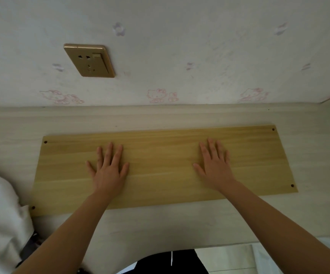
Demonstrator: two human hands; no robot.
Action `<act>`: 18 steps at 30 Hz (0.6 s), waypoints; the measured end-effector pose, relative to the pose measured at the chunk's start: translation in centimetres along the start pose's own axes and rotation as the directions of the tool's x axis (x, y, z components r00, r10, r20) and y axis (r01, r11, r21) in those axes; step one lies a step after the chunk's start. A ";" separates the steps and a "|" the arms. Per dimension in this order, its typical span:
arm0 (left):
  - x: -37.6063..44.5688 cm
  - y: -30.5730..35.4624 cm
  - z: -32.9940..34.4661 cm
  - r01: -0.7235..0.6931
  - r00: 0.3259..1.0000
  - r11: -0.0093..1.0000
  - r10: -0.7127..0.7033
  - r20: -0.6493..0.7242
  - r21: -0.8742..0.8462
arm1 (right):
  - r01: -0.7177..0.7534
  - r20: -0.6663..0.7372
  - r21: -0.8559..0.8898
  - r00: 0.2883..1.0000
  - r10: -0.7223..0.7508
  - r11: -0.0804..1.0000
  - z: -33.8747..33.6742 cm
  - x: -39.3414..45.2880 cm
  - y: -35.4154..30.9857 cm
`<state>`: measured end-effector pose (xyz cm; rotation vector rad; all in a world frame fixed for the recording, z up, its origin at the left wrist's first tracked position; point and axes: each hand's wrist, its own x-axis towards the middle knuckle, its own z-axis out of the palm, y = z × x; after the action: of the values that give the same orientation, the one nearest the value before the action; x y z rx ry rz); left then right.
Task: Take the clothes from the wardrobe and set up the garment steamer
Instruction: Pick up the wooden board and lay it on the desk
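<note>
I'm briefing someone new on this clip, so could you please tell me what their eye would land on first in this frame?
First, the two hands: the left hand and right hand lie flat, fingers spread, on a yellow wooden board with small holes near its corners. The board rests on a pale desk against the wall. Next, the gold wall socket stands out at upper left on the cartoon-cat wallpaper.

Before you, a yellow wooden board (160, 169) lies on a pale desk (160, 224); a gold wall socket (89, 60) sits far left.
</note>
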<state>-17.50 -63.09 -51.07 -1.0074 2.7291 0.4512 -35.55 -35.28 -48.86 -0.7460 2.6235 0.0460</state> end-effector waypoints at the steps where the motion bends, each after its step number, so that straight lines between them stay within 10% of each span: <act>1: 0.0 0.5 -0.3 0.004 1.000 1.000 -0.004 0.001 -0.024 | -0.009 0.000 0.029 1.000 0.009 1.000 -0.3 -0.2 -0.5; 18: -7.4 11.4 1.5 -0.335 0.940 0.941 0.338 0.049 -0.052 | -0.043 -0.026 0.236 0.998 0.051 0.971 -0.7 -12.7 0.9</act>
<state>-19.29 -49.92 -47.90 -0.5212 2.8556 0.5842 -26.46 -28.35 -43.30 -0.6062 2.6155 -0.2614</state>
